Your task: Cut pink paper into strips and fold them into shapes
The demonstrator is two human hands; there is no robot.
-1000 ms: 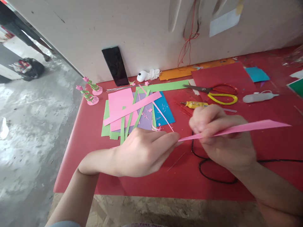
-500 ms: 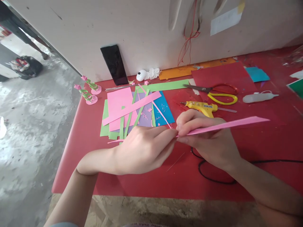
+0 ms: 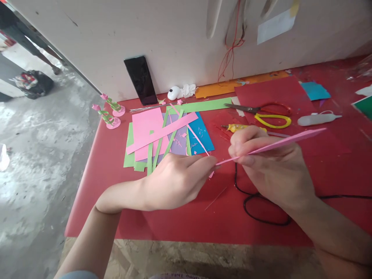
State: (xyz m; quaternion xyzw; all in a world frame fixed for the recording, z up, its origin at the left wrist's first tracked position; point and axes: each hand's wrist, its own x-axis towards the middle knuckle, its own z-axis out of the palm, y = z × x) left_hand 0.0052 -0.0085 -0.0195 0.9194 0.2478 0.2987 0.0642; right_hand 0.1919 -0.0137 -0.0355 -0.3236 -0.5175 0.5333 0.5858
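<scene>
Here I have the pink strip [image 3: 286, 142] above the middle of the red tabletop [image 3: 174, 226]: left hand [image 3: 180, 180] pinching its narrow end, right hand [image 3: 270, 166] pinching further along. Just beyond lies the half-hidden yellow glue gun [image 3: 234, 128]; scissors [image 3: 244, 109] lie nearer the back edge, two pink paper flowers [image 3: 112, 122] stand by the back-left corner.

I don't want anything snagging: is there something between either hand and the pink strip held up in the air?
Nothing visible is. The right hand pinches the strip directly, and the left hand closes on its narrow end, fingertips hidden. The glue gun lies beyond the right hand.
</scene>
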